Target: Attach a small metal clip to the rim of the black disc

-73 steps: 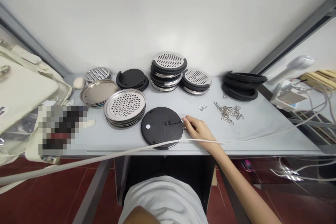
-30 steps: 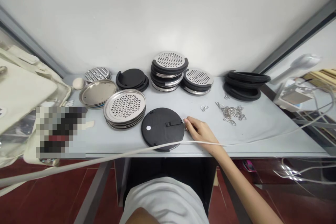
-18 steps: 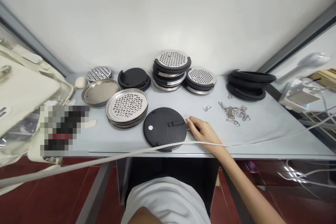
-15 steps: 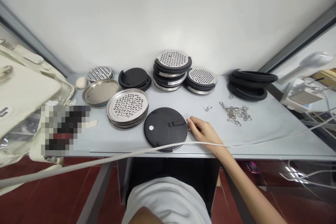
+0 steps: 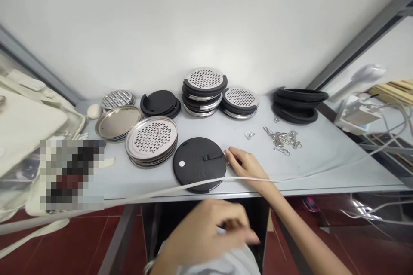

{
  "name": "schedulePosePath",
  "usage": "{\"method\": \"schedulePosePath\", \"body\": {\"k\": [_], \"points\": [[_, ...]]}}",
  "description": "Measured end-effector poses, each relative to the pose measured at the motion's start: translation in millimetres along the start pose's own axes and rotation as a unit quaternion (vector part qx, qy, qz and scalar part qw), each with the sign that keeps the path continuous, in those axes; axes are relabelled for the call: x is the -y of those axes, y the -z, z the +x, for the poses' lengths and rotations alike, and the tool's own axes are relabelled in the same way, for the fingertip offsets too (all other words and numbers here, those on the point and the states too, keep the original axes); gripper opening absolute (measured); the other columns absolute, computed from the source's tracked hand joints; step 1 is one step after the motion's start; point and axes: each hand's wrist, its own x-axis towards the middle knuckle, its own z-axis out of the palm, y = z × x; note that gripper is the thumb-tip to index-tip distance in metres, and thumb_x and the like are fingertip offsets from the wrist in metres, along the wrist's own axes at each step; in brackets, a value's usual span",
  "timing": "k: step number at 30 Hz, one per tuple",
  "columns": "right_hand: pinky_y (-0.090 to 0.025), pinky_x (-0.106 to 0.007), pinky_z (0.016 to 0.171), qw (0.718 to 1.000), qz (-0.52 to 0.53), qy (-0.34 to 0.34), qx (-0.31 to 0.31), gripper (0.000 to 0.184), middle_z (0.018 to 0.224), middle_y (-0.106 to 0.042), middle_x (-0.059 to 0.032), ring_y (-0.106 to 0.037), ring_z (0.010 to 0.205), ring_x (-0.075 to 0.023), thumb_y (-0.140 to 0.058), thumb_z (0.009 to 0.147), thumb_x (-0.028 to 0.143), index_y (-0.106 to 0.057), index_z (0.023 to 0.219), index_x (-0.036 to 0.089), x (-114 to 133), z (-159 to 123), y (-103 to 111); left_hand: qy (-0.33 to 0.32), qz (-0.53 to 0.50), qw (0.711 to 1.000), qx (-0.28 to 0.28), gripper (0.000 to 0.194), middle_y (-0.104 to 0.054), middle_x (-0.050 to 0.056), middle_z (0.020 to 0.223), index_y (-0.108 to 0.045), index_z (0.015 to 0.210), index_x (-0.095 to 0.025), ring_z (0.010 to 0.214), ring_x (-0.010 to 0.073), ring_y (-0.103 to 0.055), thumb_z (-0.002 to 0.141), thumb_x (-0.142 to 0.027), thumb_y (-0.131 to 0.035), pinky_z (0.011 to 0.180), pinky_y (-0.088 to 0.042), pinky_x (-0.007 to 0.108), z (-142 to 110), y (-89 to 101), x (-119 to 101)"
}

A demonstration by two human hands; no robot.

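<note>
My right hand (image 5: 243, 164) rests at the right edge of a flat black round disc (image 5: 198, 164), its fingertips pinching a small metal ring (image 5: 225, 153) at the rim. The disc has a white dot and a short black strap on top. My left hand (image 5: 206, 233) is blurred, raised in front of my torso below the table edge, and shows nothing in it. To the disc's left stands a stack of perforated steel plates (image 5: 151, 139). Several linked metal hooks (image 5: 282, 140) lie to the right of my right hand.
More stacks of steel plates and black rubber rings (image 5: 297, 105) line the back of the grey table (image 5: 322, 167). A white cable (image 5: 142, 193) crosses the table's front, over the disc's lower edge. A cream bag (image 5: 29, 124) hangs in at the left.
My left hand has risen from the bottom of the view to just below the table edge. My right hand stays at the disc's rim, and the whole scene has shifted slightly in view.
</note>
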Motion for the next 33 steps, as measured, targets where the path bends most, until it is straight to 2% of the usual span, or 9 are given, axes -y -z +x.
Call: {"method": "schedulePosePath", "body": {"k": [2,6,7,9,13,16,19,23,33], "points": [[-0.032,-0.023,0.055,1.0,0.003,-0.002,-0.004,0.034,0.058,-0.047,0.0022,-0.044,0.055,-0.0122,-0.032,0.095,0.037,-0.041,0.066,0.021,0,1,-1,0.047,0.033,0.995,-0.083,0.035,-0.055,-0.002,0.061,-0.057,0.068,-0.019,0.059,0.011,-0.051,0.096,-0.032,-0.04,0.056,-0.04,0.023,-2,19.8,3],[-0.03,-0.023,0.053,1.0,0.008,-0.004,-0.005,0.031,0.057,-0.044,0.0035,-0.042,0.053,-0.0115,-0.033,0.094,0.036,-0.04,0.068,0.021,-1,0,-1,-0.021,0.163,0.954,-0.25,0.013,-0.06,0.0,0.085,-0.06,0.087,-0.021,0.073,0.0131,-0.054,0.091,-0.022,-0.048,0.067,-0.042,0.025,12,48.6,18],[-0.03,-0.023,0.053,1.0,0.008,-0.005,-0.004,0.03,0.057,-0.043,0.0038,-0.041,0.053,-0.0113,-0.033,0.094,0.035,-0.04,0.068,0.021,0,0,-1,-0.025,0.181,0.941,-0.284,0.009,-0.059,0.0,0.084,-0.06,0.085,-0.021,0.073,0.0128,-0.054,0.089,-0.021,-0.051,0.067,-0.041,0.024,19,52.0,22],[-0.03,-0.022,0.053,1.0,0.009,-0.006,-0.003,0.029,0.057,-0.042,0.0041,-0.04,0.053,-0.0113,-0.033,0.094,0.035,-0.04,0.069,0.021,1,-1,0,-0.039,0.2,0.931,-0.303,0.009,-0.058,-0.002,0.08,-0.059,0.081,-0.021,0.072,0.012,-0.054,0.089,-0.023,-0.054,0.066,-0.041,0.024,33,55.6,30],[-0.032,-0.023,0.055,1.0,0.008,-0.001,-0.003,0.029,0.059,-0.045,0.0031,-0.044,0.056,-0.0123,-0.033,0.094,0.036,-0.042,0.071,0.021,2,-2,0,-0.056,0.237,0.926,-0.29,0.019,-0.057,0.0,0.079,-0.057,0.08,-0.02,0.074,0.0135,-0.054,0.093,-0.028,-0.047,0.07,-0.042,0.026,50,57.0,42],[-0.034,-0.023,0.057,1.0,0.01,0.007,0.0,0.029,0.063,-0.05,0.0018,-0.047,0.059,-0.0131,-0.031,0.095,0.036,-0.044,0.073,0.021,3,-2,0,-0.073,0.246,0.929,-0.265,0.009,-0.058,0.002,0.092,-0.058,0.095,-0.021,0.09,0.0175,-0.054,0.088,-0.027,-0.056,0.082,-0.042,0.03,52,59.1,46],[-0.036,-0.024,0.06,1.0,0.01,0.011,0.002,0.03,0.066,-0.052,0.0009,-0.05,0.062,-0.0137,-0.03,0.096,0.037,-0.044,0.075,0.021,3,-2,0,-0.08,0.242,0.939,-0.229,0.021,-0.058,0.002,0.102,-0.059,0.102,-0.023,0.1,0.0197,-0.052,0.083,-0.026,-0.064,0.09,-0.041,0.034,52,63.2,48],[-0.036,-0.024,0.06,1.0,0.0,0.009,0.002,0.031,0.065,-0.051,0.0012,-0.049,0.062,-0.0141,-0.029,0.096,0.038,-0.044,0.075,0.021,3,-2,0,-0.084,0.24,0.946,-0.202,0.016,-0.059,0.0,0.103,-0.064,0.101,-0.027,0.098,0.0183,-0.053,0.086,-0.023,-0.06,0.091,-0.041,0.034,54,67.2,49],[-0.035,-0.024,0.056,1.0,0.0,0.017,-0.008,0.031,0.063,-0.052,0.0008,-0.049,0.058,-0.0138,-0.029,0.096,0.035,-0.046,0.073,0.021,4,0,0,-0.102,0.227,0.946,-0.207,0.017,-0.062,0.001,0.1,-0.068,0.1,-0.027,0.094,0.0185,-0.056,0.086,-0.022,-0.06,0.09,-0.043,0.034,55,67.1,50]]}}
